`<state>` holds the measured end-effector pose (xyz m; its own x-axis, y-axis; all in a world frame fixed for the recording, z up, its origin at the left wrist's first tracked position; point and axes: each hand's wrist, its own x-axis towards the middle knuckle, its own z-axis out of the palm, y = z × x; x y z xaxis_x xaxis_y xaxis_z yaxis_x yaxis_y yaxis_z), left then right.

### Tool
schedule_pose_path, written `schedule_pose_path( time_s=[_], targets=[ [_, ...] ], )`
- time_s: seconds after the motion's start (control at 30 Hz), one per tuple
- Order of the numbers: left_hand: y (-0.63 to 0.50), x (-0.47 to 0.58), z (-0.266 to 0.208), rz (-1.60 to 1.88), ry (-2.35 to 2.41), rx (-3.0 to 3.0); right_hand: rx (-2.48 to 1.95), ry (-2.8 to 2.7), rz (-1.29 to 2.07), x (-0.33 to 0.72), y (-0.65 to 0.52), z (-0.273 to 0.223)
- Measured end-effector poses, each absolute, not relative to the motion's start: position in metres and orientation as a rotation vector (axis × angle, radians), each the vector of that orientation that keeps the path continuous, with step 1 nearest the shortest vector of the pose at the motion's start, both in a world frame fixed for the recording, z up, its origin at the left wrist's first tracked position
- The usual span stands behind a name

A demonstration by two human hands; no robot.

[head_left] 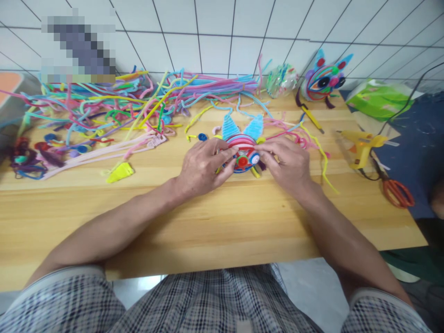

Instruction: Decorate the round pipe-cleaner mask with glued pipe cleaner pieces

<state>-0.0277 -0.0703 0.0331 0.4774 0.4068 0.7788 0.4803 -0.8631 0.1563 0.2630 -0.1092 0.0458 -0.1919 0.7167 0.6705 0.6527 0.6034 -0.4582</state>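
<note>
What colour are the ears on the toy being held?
Light blue ears, best seen in the head view.

Wooden table (215, 236), pale, visible grain. Directly upon it: pipe cleaners (222, 85), assorted colours, heaped along rear and left; blue button (202, 137), loose; yellow folded piece (120, 172), seemingly pipe cleaner, blurred; eared animal head (324, 82), rear right; yellow utility knife (312, 119); yellow glue gun (362, 144); orange-handled scissors (398, 203), at right edge

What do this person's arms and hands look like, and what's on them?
The left hand and right hand are bare, with no gloves. No watch shows on the forearms. The short sleeves are checked, dark and whitish, with plain pale grey edges.
</note>
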Motion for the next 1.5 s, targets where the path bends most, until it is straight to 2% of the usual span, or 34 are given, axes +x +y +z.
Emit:
schedule_pose_path(
  time_s=[0.27, 0.47, 0.67, 0.9, 1.07, 1.13, 1.27, 1.4, 1.5],
  targets=[
    [-0.072, -0.031, 0.045, -1.440, -0.790, -2.703, -1.153, -1.889, 0.109, 0.259, -0.119, 0.060],
    [-0.091, -0.029, 0.062, -1.290, -0.802, -2.717, -1.125, -2.009, 0.066, 0.250, -0.140, 0.080],
    [-0.101, -0.020, 0.069, -1.446, -0.646, -2.591, -1.136, -2.038, 0.026, 0.236, -0.153, 0.084],
    [-0.103, -0.018, 0.068, -1.517, -0.662, -2.644, -1.152, -1.855, 0.207, 0.258, -0.171, 0.124],
    [-0.112, -0.016, 0.070, -1.635, -0.595, -2.732, -1.223, -1.500, 0.511, 0.319, -0.199, 0.157],
    [-0.120, -0.016, 0.073, -1.619, -0.580, -2.807, -1.297, -1.408, 0.518, 0.344, -0.206, 0.150],
    [-0.137, -0.015, 0.075, -1.480, -0.544, -2.958, -1.699, -1.344, 0.083, 0.373, -0.202, 0.104],
    [-0.146, -0.010, 0.068, -1.255, -0.530, -3.090, -1.973, -1.709, 0.157, 0.353, -0.175, 0.062],
    [-0.148, -0.003, 0.058, -1.164, -0.538, -3.212, -2.132, -1.944, 0.119, 0.321, -0.149, 0.052]
  ],
)
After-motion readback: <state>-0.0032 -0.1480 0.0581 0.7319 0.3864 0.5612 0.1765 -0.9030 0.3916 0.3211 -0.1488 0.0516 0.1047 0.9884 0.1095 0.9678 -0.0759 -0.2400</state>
